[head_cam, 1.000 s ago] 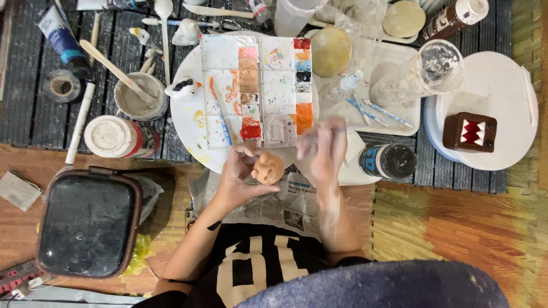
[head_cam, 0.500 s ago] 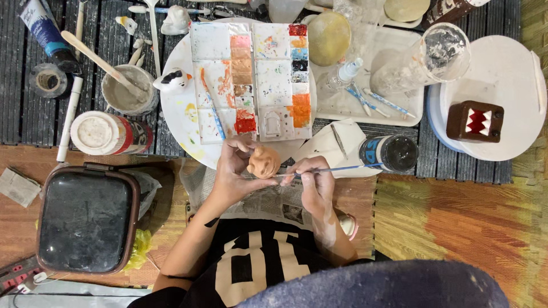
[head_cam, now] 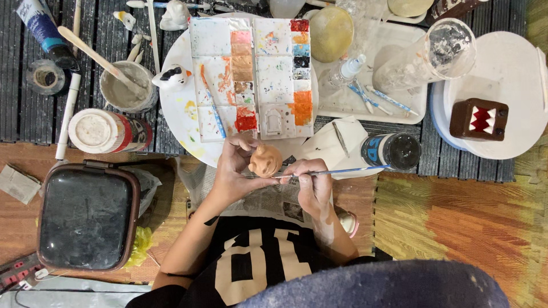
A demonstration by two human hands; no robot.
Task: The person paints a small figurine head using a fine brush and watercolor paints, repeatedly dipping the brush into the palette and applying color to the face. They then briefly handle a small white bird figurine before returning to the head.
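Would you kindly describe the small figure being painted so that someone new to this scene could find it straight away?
Start at the big paint palette on the round white tray. Just below its lower edge, the left hand holds a small orange-brown clay figure, with the right hand bringing a thin brush to it. Unlike the white figurine on the tray, it is plain orange-brown and held off the table.

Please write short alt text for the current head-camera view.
Seen from above, a person's left hand holds a small orange clay figure while the right hand holds a thin paintbrush to it, below a stained paint palette.
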